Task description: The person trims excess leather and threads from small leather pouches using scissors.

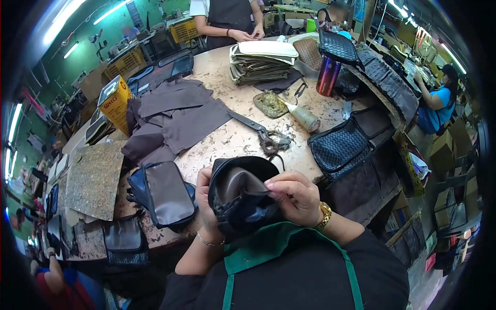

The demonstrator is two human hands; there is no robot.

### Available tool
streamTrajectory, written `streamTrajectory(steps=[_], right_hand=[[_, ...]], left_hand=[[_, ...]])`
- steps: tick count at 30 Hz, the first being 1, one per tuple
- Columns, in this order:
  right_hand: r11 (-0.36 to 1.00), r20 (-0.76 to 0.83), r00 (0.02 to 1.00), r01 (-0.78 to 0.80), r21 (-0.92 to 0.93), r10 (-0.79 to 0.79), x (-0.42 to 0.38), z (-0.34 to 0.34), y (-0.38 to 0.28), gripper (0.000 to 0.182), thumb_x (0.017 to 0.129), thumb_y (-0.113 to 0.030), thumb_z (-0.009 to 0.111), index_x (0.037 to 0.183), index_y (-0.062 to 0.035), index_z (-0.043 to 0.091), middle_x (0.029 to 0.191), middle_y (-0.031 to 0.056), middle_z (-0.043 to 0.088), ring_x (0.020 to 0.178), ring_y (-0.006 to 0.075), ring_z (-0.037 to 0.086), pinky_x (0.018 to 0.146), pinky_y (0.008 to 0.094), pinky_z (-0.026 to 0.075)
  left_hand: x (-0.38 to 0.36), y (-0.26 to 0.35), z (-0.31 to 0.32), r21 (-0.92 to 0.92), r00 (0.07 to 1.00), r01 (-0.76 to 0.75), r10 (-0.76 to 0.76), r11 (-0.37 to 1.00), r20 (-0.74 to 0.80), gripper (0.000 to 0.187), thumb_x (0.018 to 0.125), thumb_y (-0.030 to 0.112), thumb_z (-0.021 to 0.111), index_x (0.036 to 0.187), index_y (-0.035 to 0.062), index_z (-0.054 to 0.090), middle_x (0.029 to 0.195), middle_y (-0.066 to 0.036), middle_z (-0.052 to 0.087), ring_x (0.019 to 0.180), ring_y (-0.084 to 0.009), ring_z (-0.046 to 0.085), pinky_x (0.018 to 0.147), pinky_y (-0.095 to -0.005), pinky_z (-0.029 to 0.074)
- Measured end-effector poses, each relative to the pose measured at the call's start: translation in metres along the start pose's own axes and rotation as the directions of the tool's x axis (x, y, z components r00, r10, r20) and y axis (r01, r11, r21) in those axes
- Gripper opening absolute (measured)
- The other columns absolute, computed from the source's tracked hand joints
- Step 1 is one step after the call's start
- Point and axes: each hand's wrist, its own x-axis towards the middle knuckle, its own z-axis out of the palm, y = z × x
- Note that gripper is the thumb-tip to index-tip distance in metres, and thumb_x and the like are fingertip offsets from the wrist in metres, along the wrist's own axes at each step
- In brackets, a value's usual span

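A black leather pouch (243, 206) with a brown lining is held up in front of my chest, its mouth facing me. My left hand (205, 199) grips its left side, with the fingers partly hidden behind it. At the right rim, my right hand (297, 195) pinches the edge of the lining between thumb and fingers. Just beyond the pouch, dark scissors (258, 130) lie on the worn table (206, 67). To the left rests a pouch with a brown panel (170, 191), and to the right a black woven-pattern bag (341, 150).
Dark brown leather pieces (181, 113) spread over the table's left side near a yellow box (114, 103). A glue-crusted pad (271, 104), a bottle (305, 119), a tumbler (328, 76) and a stack of panels (262, 62) stand farther back. A co-worker (227, 20) stands across the table.
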Motion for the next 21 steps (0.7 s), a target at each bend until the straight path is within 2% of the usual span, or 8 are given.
streamTrajectory(steps=[3,8,10,11,12,14,20,21], right_hand=[[0.995,-0.002,1.0,0.001,-0.101,-0.001,0.005,-0.002,-0.005,0.018,0.073,0.002,0.06,0.091,-0.0015,0.057,0.081,0.0104,0.057,0.067,0.0186,0.057,0.056,0.026,0.047],[0.987,0.07,0.995,0.078,-0.143,-0.068,0.004,0.0,-0.008,0.018,0.075,0.007,0.053,0.092,-0.0001,0.053,0.083,0.012,0.055,0.067,0.0203,0.057,0.057,0.0264,0.047],[0.989,0.01,0.999,0.047,-0.138,-0.046,0.003,-0.001,-0.006,0.019,0.076,0.007,0.053,0.093,-0.0002,0.052,0.084,0.0125,0.055,0.067,0.0202,0.056,0.057,0.0262,0.047],[0.991,-0.049,0.998,0.022,-0.129,-0.028,0.003,-0.002,-0.004,0.019,0.076,0.007,0.052,0.094,-0.0002,0.051,0.084,0.013,0.054,0.067,0.0201,0.056,0.057,0.026,0.046],[0.991,-0.05,0.998,0.023,-0.131,-0.03,0.001,-0.002,-0.004,0.019,0.076,0.007,0.052,0.094,-0.0002,0.051,0.084,0.013,0.054,0.067,0.0201,0.056,0.057,0.026,0.046],[0.995,-0.035,0.999,0.015,-0.097,-0.018,-0.002,-0.003,-0.005,0.02,0.076,0.007,0.051,0.095,-0.0006,0.049,0.085,0.0134,0.054,0.067,0.02,0.056,0.057,0.0256,0.046],[0.991,0.071,0.997,-0.014,-0.135,0.023,0.003,-0.008,-0.01,0.019,0.074,0.004,0.055,0.092,-0.001,0.053,0.084,0.0124,0.055,0.069,0.0211,0.057,0.059,0.0268,0.047],[0.991,0.097,0.995,-0.012,-0.13,0.025,0.004,-0.008,-0.01,0.024,0.07,0.009,0.056,0.092,-0.0007,0.054,0.083,0.0116,0.054,0.068,0.0223,0.056,0.058,0.0278,0.047]], left_hand=[[-0.011,-0.003,-0.009,0.027,0.968,0.242,-0.243,0.97,0.066,0.053,0.075,0.036,0.06,0.108,0.0033,0.034,0.106,-0.013,0.049,0.098,-0.0178,0.051,0.085,-0.0303,0.043],[-0.017,-0.014,-0.007,-0.009,0.952,0.277,-0.273,0.961,0.141,0.048,0.081,0.029,0.051,0.119,0.0069,0.031,0.113,-0.011,0.047,0.102,-0.0199,0.05,0.087,-0.032,0.043],[-0.023,-0.022,-0.01,0.227,0.976,0.173,-0.198,0.958,0.091,0.042,0.083,0.022,0.047,0.119,0.0038,0.036,0.112,-0.012,0.049,0.101,-0.0203,0.051,0.087,-0.0323,0.042],[-0.021,-0.014,-0.008,-0.143,0.928,0.367,-0.35,0.919,0.127,0.036,0.082,0.017,0.05,0.113,0.0007,0.044,0.107,-0.012,0.052,0.097,-0.0189,0.052,0.084,-0.0302,0.044],[-0.018,-0.015,-0.012,-0.143,0.928,0.367,-0.35,0.919,0.13,0.036,0.082,0.017,0.05,0.113,0.0007,0.044,0.107,-0.012,0.052,0.097,-0.0189,0.052,0.084,-0.0302,0.044],[-0.014,-0.021,-0.019,0.749,0.915,-0.112,-0.226,0.653,0.334,0.032,0.079,0.013,0.054,0.107,-0.0005,0.049,0.103,-0.011,0.054,0.092,-0.0173,0.054,0.079,-0.0287,0.045],[-0.01,-0.005,-0.011,0.834,0.862,-0.195,-0.316,0.516,0.397,0.03,0.076,0.013,0.059,0.104,0.004,0.051,0.097,-0.005,0.054,0.088,-0.0146,0.052,0.081,-0.027,0.042],[-0.009,-0.002,-0.009,0.79,0.815,-0.46,-0.161,0.405,0.557,0.031,0.077,0.013,0.059,0.105,0.0039,0.051,0.099,-0.005,0.054,0.09,-0.0152,0.052,0.082,-0.0275,0.041]])
